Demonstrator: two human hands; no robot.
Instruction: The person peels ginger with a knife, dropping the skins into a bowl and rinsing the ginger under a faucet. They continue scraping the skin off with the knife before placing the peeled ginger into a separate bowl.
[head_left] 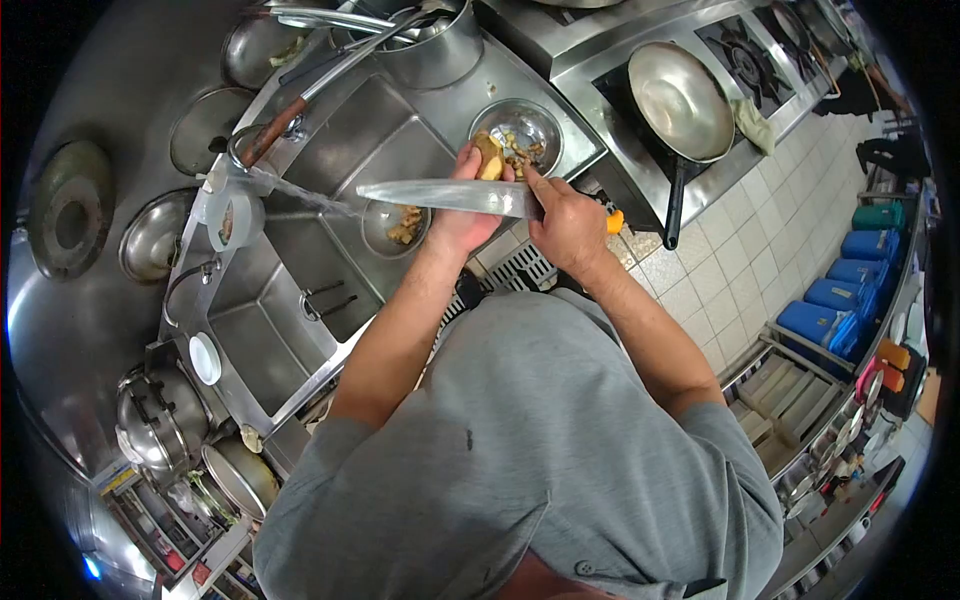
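My left hand (468, 222) is closed around a partly peeled piece of ginger (490, 158), brown skin on one part and yellow flesh on another. A large knife (450, 195) is gripped in my right hand (572, 228), its broad blade pointing left across the front of my left hand. Something orange shows just past my right hand, perhaps the handle's end. Behind the ginger, a steel bowl (548, 112) on the counter holds peelings and scraps. Another bowl (376, 238), in the sink beside my left wrist, contains yellowish pieces.
Water (310, 195) runs into the steel sink (345, 130) at left. A wooden-handled tool (275, 132) lies across its far edge near a large pot (440, 58). At right, a wok (680, 100) sits on the stove, its handle jutting toward me. Blue bins (820, 325) line the floor.
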